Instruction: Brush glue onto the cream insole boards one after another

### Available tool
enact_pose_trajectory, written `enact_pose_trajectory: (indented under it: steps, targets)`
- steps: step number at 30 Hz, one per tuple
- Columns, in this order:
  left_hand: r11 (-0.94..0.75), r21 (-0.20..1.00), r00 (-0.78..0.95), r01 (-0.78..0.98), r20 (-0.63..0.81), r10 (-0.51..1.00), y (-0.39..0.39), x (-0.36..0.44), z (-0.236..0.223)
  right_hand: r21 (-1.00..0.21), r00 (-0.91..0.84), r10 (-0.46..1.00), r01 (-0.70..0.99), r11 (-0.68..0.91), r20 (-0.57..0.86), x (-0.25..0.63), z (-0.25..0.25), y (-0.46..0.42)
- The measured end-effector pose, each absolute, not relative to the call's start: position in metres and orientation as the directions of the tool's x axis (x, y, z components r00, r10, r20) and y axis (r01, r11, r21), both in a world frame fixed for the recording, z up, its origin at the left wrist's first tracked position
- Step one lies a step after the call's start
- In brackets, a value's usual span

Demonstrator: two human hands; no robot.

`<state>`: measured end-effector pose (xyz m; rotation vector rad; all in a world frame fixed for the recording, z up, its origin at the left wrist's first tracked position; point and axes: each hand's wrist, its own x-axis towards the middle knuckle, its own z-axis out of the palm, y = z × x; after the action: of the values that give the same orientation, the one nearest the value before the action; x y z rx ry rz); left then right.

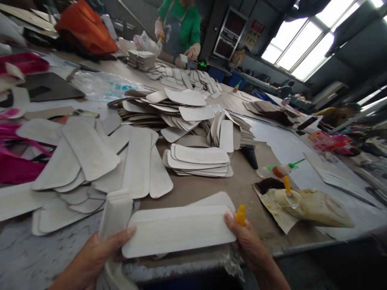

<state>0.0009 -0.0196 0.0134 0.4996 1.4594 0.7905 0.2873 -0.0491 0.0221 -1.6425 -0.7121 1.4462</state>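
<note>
A long white panel [178, 227] with rounded corners lies level between my two hands at the table's front edge. My left hand [90, 253] is closed around a bundle of folded white panels [116, 213], its thumb pressing on the long panel's left end. My right hand [248, 239] pinches the right end of the long panel. A tool with a yellow handle [241, 214] is also in that hand, and its lower end is hidden. Behind the held panel another white panel [216, 199] lies on brown paper.
Loose white panels [90, 151] spread over the left side, with a neat stack [199, 155] and larger piles [181, 106] behind. At right are a stained bag [320, 205] with a yellow-handled tool and green-tipped bottles [282, 170]. A co-worker in green [181, 24] handles panels across the table.
</note>
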Motion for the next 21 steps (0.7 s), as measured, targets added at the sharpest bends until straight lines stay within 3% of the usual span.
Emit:
enact_pose_trajectory:
  steps: [3, 8, 16, 18, 21]
  targets:
    - [0.655, 0.715, 0.035, -0.244, -0.669, 0.743, -0.016, -0.009, 0.018, -0.843, 0.234, 0.815, -0.039, -0.536, -0.529, 0.287, 0.023, -0.05]
    - [0.59, 0.777, 0.144, -0.218, -0.572, 0.807, -0.017, -0.016, 0.015, -0.797, 0.359, 0.752, 0.035, -0.603, -0.553, 0.286, 0.024, -0.05]
    - [0.596, 0.764, 0.107, -0.248, -0.59, 0.8, -0.016, -0.019, 0.023, -0.818, 0.362, 0.794, 0.126, -0.561, -0.489, 0.283, 0.022, -0.053]
    - [0.605, 0.753, 0.124, -0.259, -0.596, 0.794, -0.017, -0.02, 0.027, -0.836, 0.33, 0.81, 0.096, -0.54, -0.485, 0.28, 0.023, -0.055]
    - [0.665, 0.672, 0.207, -0.324, -0.636, 0.743, -0.019, -0.024, 0.029, -0.857, 0.261, 0.818, -0.096, -0.507, -0.513, 0.273, 0.027, -0.055]
